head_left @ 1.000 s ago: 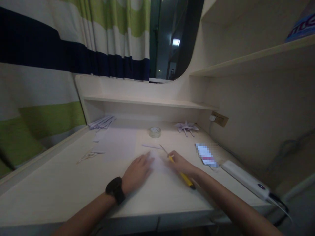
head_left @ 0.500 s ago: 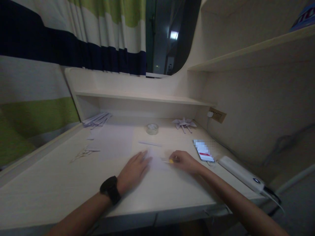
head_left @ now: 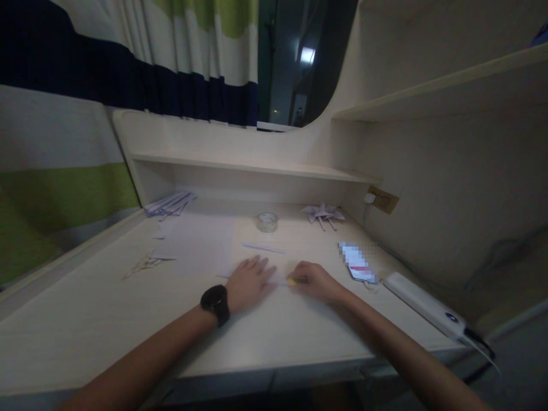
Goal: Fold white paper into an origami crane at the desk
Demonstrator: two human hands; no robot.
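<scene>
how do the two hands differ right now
The left hand lies flat, fingers spread, on the paper; the right hand is curled around a yellow tool. The left wrist wears a black watch; the right wrist is bare. Both rest on the desk, close together.

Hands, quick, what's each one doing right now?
Left hand: open, flat on the paper.
Right hand: closed on a yellow knife.

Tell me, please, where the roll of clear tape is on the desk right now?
In the head view, the tape roll sits at the back centre of the desk, beyond both hands, left of the folded paper figure.
</scene>
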